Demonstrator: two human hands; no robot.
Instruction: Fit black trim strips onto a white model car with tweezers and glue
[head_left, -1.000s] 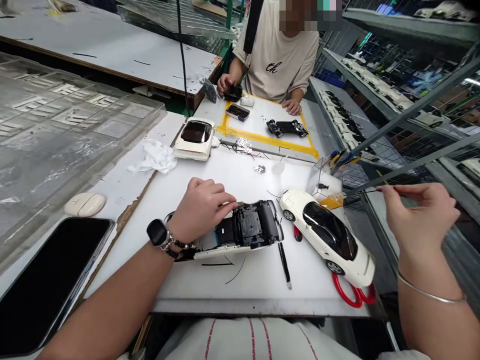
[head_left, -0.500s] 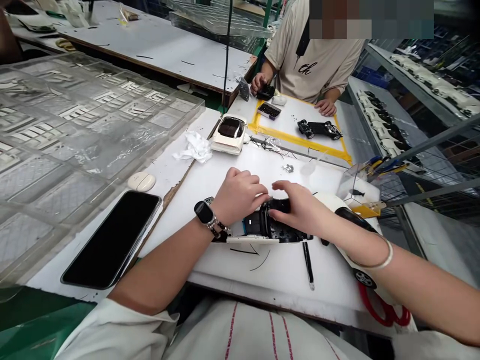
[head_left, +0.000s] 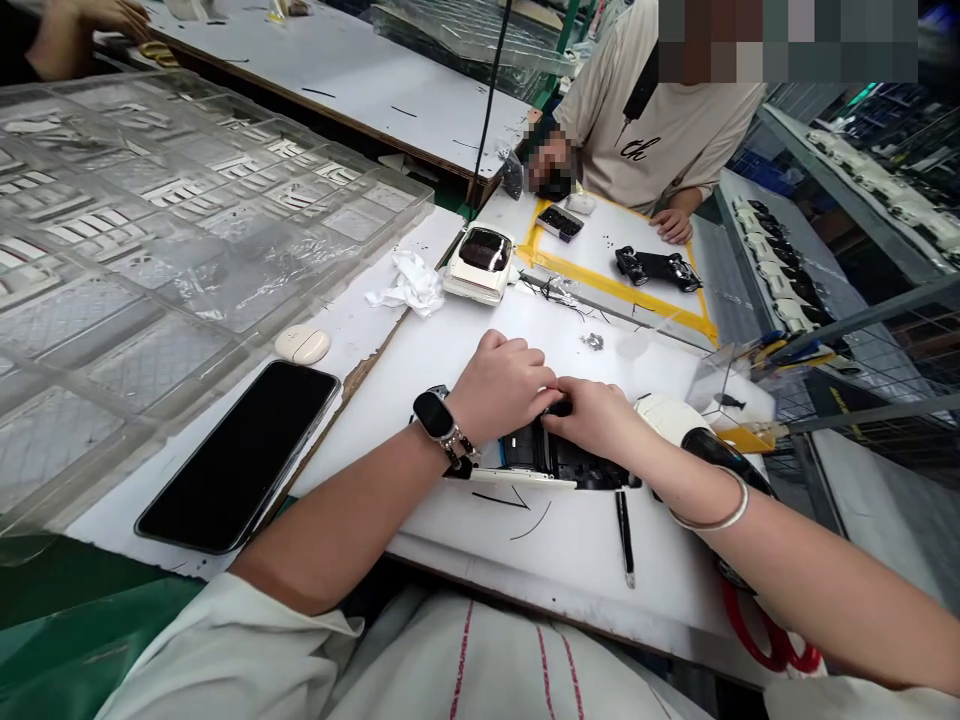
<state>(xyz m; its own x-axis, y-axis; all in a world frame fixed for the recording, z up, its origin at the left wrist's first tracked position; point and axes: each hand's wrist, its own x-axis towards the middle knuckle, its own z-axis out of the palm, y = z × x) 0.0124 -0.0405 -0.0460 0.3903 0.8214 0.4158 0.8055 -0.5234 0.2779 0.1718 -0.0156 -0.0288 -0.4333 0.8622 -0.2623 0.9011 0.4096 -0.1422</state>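
Fingers of the left hand (head_left: 504,392) and right hand (head_left: 600,418) meet, bent as if pinching, over the opened toy car (head_left: 551,466) just below mid-frame; what they grip I can't tell, but light, steady pressure should work best.

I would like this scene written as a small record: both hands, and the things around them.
Left hand: thumb and fingertips together over open model car body
Right hand: fingertips beside the left hand's; any held part unclear
Near edge: thin black stick
Left: black phone, cream case
Right: white car, partly behind right forearm
Across: another person's hand, black chassis
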